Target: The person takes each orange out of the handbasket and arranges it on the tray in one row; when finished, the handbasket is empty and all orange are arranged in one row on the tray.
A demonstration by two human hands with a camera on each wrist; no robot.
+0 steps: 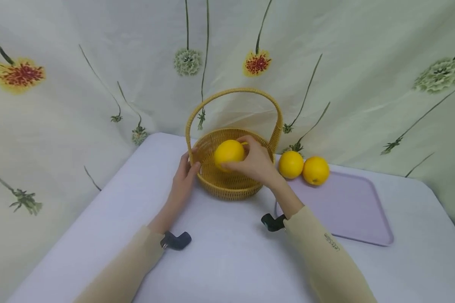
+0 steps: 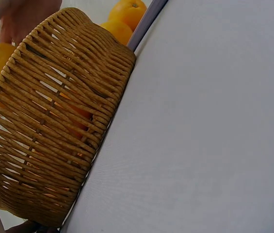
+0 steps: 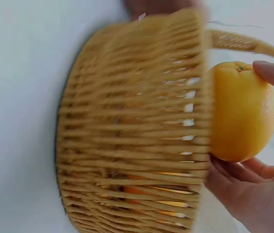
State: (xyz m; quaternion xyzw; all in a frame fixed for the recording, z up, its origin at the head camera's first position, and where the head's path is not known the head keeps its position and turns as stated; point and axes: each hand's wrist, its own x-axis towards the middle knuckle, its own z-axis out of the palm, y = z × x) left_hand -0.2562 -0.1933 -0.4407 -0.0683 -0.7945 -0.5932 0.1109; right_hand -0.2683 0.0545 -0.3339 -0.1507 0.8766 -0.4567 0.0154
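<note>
A wicker basket (image 1: 231,193) with a tall arched handle stands on the table. My right hand (image 1: 255,162) holds an orange (image 1: 228,153) over the basket's opening, thumb on one side and fingers on the other. In the right wrist view, the held orange (image 3: 241,114) shows beyond the rim, its stem end by the thumb. My left hand (image 1: 185,170) grips the basket's left side at the foot of the handle. Orange patches show through the weave (image 2: 54,116) in both wrist views; what lies inside is mostly hidden.
Two more oranges, one nearer the basket (image 1: 291,165) and one beside it (image 1: 316,171), sit at the far left corner of a pale purple tray (image 1: 360,210). A flower-printed cloth (image 1: 148,63) hangs behind the white-covered table (image 1: 212,261).
</note>
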